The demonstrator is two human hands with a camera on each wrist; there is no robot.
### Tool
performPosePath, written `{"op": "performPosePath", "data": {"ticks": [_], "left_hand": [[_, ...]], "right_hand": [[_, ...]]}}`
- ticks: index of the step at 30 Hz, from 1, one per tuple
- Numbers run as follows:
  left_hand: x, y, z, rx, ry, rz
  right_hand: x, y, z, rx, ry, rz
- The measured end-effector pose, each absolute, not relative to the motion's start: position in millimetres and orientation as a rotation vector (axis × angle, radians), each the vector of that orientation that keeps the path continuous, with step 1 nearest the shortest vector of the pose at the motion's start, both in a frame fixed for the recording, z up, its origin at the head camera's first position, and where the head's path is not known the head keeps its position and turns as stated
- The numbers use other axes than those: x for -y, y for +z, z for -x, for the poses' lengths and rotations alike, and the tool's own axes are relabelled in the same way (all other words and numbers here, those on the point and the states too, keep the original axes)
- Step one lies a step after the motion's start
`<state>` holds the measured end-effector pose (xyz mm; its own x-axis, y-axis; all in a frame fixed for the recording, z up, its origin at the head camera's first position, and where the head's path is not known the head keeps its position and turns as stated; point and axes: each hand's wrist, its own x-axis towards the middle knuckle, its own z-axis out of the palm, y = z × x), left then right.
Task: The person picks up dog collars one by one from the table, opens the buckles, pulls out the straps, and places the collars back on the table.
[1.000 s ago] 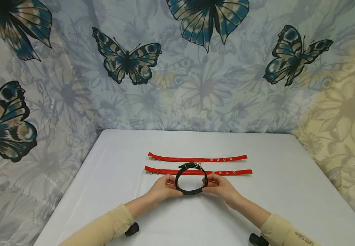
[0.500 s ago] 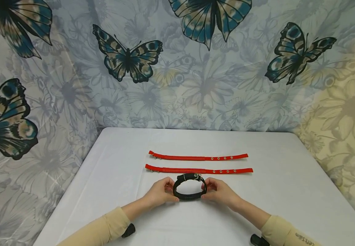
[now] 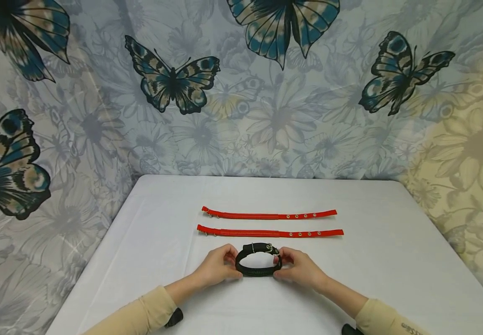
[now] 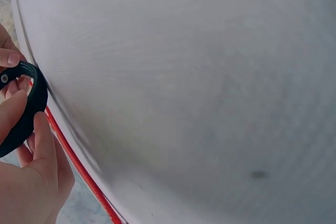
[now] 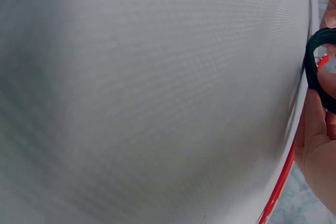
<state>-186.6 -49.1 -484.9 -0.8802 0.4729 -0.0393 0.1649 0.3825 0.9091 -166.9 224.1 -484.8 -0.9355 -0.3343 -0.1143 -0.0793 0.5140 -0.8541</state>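
A black buckled collar (image 3: pixel 257 271) forms a closed loop, with its metal buckle on the far side, low over the white table. My left hand (image 3: pixel 216 266) pinches the loop's left side, and my right hand (image 3: pixel 301 269) pinches its right side. From the left wrist view, the thumb lies against the inside of the black collar (image 4: pixel 37 95) and fingers press its outside. Both hands also grip the black collar (image 5: pixel 311 59) at the edge of the right wrist view. Beyond it lie two red collars, the nearer one (image 3: pixel 249 232) and the farther one (image 3: pixel 249 216), unbuckled and straight.
The white table (image 3: pixel 162 200) ends at a rear edge against a fabric backdrop (image 3: pixel 283 121) printed with butterflies and flowers. Both red collars lie parallel across the table's middle, with metal eyelets toward their right ends. Dark cylindrical wrist-worn parts (image 3: pixel 174 317) show under the sleeves.
Both hands have lowered the black collar and drawn it nearer to me, off the line of the near red collar. Its loop has tilted flatter. The red collars have stayed in place.
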Motion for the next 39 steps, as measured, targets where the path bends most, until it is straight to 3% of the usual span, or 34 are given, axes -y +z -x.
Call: {"op": "performPosePath", "data": {"ticks": [25, 39], "left_hand": [[56.0, -482.1, 185.4, -2.245, 1.632, -0.624], [55.9, -479.3, 183.8, -2.236, 1.648, -0.617]], "right_hand": [[-227.0, -485.0, 164.8, -2.528, -1.402, 0.387], [-232.9, -465.5, 164.9, -2.476, -1.528, 0.408]]}}
